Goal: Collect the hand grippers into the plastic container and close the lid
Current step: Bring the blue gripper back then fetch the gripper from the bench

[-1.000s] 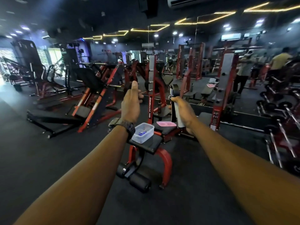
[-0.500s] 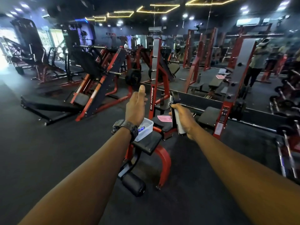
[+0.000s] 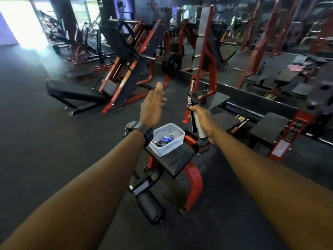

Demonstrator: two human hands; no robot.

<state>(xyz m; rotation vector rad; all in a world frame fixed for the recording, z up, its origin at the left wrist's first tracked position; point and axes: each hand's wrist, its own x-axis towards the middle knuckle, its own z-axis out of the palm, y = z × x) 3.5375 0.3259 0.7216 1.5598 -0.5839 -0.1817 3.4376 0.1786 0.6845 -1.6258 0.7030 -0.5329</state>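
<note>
A clear plastic container (image 3: 177, 139) stands without its lid on the black pad of a red bench (image 3: 173, 159). Inside it lies a blue hand gripper (image 3: 166, 138) with some dark pieces beside it. My right hand (image 3: 202, 117) is shut on a black and grey hand gripper (image 3: 194, 112), held upright just right of and above the container. My left hand (image 3: 152, 107), with a black watch on the wrist, hovers above the container's left side with fingers apart and nothing in it. The pink lid is hidden behind my right hand.
The bench's red frame and black foam roller (image 3: 150, 208) stick out toward me. Red and black gym machines (image 3: 129, 69) fill the space behind, with a weight plate (image 3: 171, 64) and flat benches (image 3: 270, 123) at the right. Dark rubber floor (image 3: 45, 141) lies open at the left.
The camera has tilted down and come closer to the bench. Both hands have stayed out in front; my left hand's fingers have spread slightly. The pink lid has gone out of sight.
</note>
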